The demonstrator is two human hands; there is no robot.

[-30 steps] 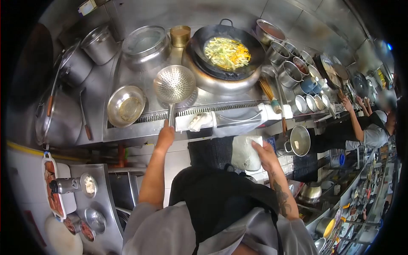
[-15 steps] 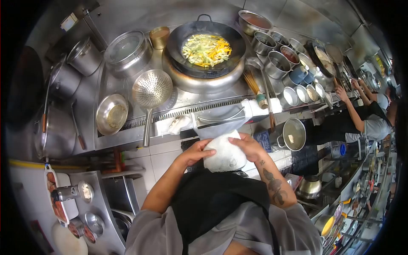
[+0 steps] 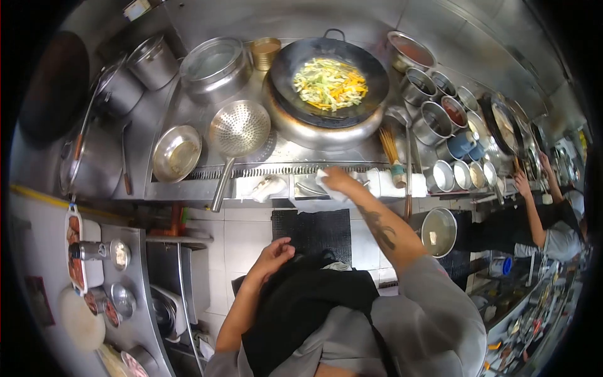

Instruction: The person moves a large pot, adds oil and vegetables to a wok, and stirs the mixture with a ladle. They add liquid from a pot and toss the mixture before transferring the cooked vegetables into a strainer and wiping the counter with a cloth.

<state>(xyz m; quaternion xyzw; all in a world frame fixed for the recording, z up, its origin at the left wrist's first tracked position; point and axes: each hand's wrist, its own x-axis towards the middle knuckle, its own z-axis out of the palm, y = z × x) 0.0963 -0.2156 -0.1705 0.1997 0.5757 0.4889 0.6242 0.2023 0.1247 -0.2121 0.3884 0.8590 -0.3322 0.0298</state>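
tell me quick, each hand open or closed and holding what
left hand: loosely open, empty, by the black apron
right hand: closed on a white cloth at the stove ledge

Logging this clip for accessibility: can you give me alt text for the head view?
The person's right hand holds a white cloth on the stove's front ledge, below a wok of sliced vegetables; the left hand rests at a black apron. A perforated skimmer lies left of the wok.
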